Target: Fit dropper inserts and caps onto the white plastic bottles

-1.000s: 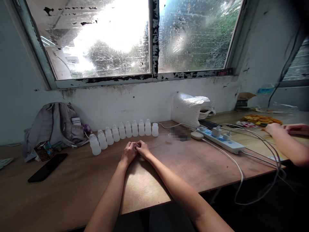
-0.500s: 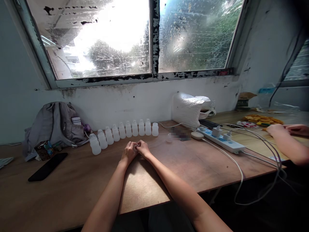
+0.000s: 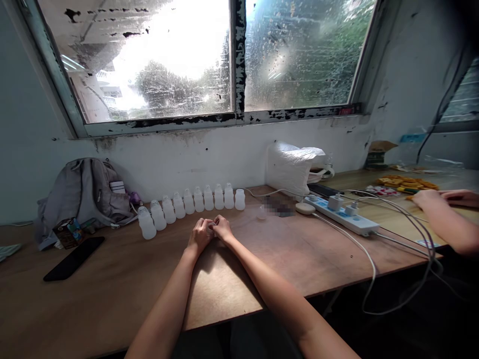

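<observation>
My left hand (image 3: pixel 202 233) and my right hand (image 3: pixel 222 228) meet above the brown table. The fingers of both are closed, pinched around something small that they mostly hide; its kind cannot be made out. Beyond them a curved row of several frosted white bottles (image 3: pixel 188 201) stands upright, most with clear domed tops. The bottle at the right end (image 3: pixel 240 199) is shorter, and no dome shows on it. A small clear, cap-like piece (image 3: pixel 261 213) lies to the right of the hands, apart from them.
Left on the table (image 3: pixel 123 294) are a grey backpack (image 3: pixel 86 194), a small box (image 3: pixel 67 233) and a black phone (image 3: pixel 74 258). To the right lie a power strip (image 3: pixel 342 215) with looping cables, a round white device (image 3: pixel 305 208) and a white bag (image 3: pixel 288 169). Another person's forearm (image 3: pixel 445 222) rests farther right.
Both hands stay in nearly the same place, with slight finger movement at the pinch. The view has shifted a little; the bottles stand as before.
</observation>
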`<state>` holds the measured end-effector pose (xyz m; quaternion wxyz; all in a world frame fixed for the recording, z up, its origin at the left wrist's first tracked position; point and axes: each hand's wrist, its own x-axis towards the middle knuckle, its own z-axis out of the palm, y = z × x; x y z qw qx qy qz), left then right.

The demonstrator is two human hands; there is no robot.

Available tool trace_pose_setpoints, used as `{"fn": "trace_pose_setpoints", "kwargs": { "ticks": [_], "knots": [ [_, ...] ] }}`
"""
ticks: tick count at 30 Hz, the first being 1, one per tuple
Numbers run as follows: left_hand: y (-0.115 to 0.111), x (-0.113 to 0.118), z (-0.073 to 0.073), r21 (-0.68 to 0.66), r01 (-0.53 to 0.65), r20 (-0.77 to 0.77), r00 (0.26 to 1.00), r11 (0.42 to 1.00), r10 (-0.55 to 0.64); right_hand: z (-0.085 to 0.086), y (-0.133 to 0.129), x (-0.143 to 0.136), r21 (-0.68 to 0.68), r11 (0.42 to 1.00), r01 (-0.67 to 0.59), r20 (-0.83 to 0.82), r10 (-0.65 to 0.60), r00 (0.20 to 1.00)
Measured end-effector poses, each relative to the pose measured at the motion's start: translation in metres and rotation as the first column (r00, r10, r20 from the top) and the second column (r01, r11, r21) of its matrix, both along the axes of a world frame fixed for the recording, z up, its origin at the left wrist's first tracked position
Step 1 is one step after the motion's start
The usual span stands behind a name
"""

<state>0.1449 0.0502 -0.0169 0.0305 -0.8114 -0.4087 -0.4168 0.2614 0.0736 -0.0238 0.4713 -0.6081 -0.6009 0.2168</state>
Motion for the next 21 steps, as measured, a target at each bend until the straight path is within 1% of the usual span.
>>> {"fn": "trace_pose_setpoints", "kwargs": {
  "ticks": [3,6,9,11,14,18,21],
  "knots": [
    [0.0008,0.0001,0.0007,-0.038,0.007,0.007,1.0,0.999,-0.007,-0.0025,-0.0011,0.0001,0.051,0.999,-0.014,0.003,0.014,1.0],
    [0.0031,-0.0024,0.0024,-0.126,0.068,0.034,0.997,0.99,-0.064,-0.005,-0.0025,0.0014,0.142,0.989,-0.03,0.016,0.028,0.999],
    [0.0045,-0.007,0.0057,-0.231,0.158,0.085,0.986,0.96,-0.142,-0.0058,-0.0035,0.0024,0.199,0.98,0.002,0.008,-0.003,1.0],
    [0.0041,-0.0091,0.0077,-0.302,0.172,0.117,0.983,0.938,-0.143,-0.0059,-0.0036,0.0022,0.219,0.976,0.002,0.002,-0.002,1.0],
    [0.0016,-0.009,0.0089,-0.348,0.107,0.132,0.989,0.931,-0.064,-0.0066,-0.0036,0.0007,0.23,0.972,-0.047,0.023,0.043,0.999],
    [-0.002,-0.0069,0.0082,-0.297,-0.066,0.044,0.996,0.953,0.082,-0.0073,-0.0052,-0.0019,0.261,0.958,-0.121,0.116,0.093,0.989],
    [-0.0002,-0.0088,0.0075,-0.264,-0.146,0.018,0.988,0.953,0.157,-0.0058,-0.0082,-0.0034,0.287,0.945,-0.155,0.149,0.116,0.982]
  ]
}}
